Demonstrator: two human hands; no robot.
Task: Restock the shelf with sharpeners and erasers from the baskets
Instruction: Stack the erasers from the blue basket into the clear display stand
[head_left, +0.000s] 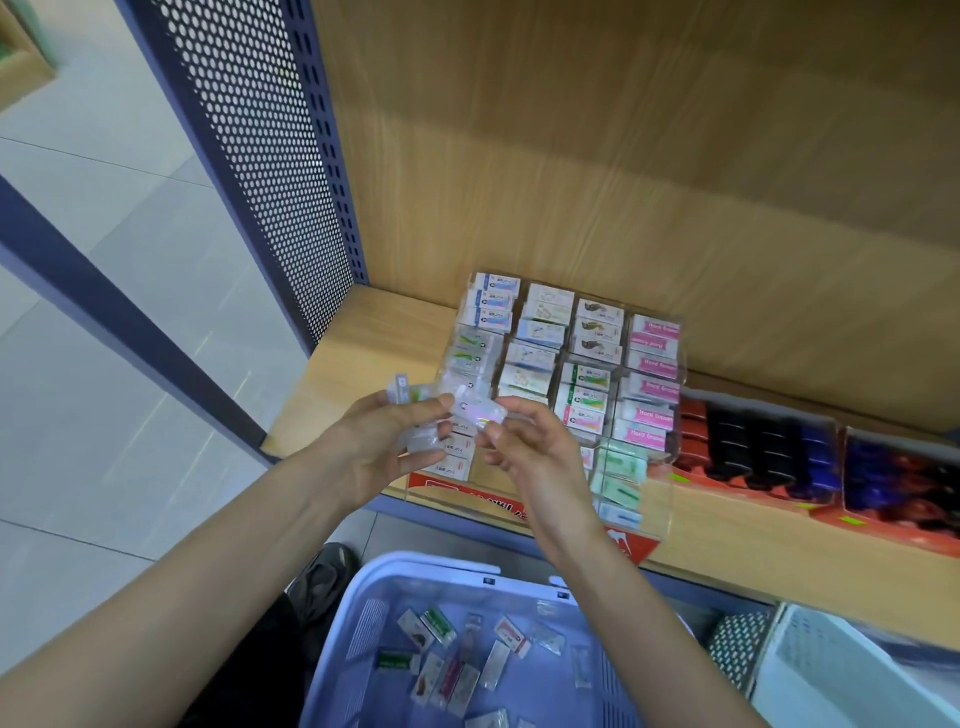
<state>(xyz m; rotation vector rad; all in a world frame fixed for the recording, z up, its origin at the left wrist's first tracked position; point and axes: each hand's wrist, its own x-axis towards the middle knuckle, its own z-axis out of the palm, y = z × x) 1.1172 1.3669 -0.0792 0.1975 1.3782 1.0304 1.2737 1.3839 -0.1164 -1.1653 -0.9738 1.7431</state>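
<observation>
Eraser packs sit in L hand; single pack betw. its fingertips & R hand. Divided tray just behind fingers, on shelf. Sharpener boxes R of fingers, beside tray. Basket below hands, loose erasers in it; 2nd basket to its R.

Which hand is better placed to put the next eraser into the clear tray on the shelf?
Probably the right. The right hand pinches a single eraser just over the clear tray, while the left hand is full, gripping a bundle of erasers.
</observation>
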